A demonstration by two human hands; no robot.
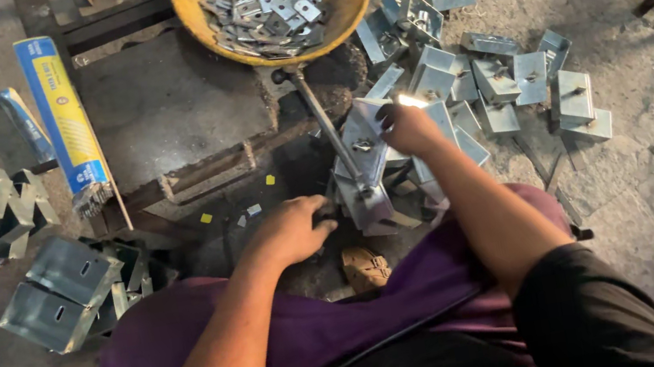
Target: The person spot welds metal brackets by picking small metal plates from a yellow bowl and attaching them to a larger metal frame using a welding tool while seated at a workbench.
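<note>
A bent metal bracket (364, 149) stands at the centre of the view, between the two hands, with a slim steel rod (326, 126) running from it toward 11 o'clock, up to the rim of a yellow bowl (342, 8). The right hand (409, 127) lies just at 3 o'clock of the bracket, fingers curled and pinching its upper edge. The left hand (292, 229) sits at 8 o'clock of the bracket, closed in a loose fist; its fingertips meet the bracket's lower end, but what they grip cannot be told. The bowl, at 12 o'clock, holds small flat plates (263, 13). A heap of finished brackets (505, 83) lies on the floor at 2 o'clock, well clear of the left hand. Folded channels (62, 294) lie at 9 o'clock. A blue-and-yellow box (64, 121) rests at 10 o'clock.
</note>
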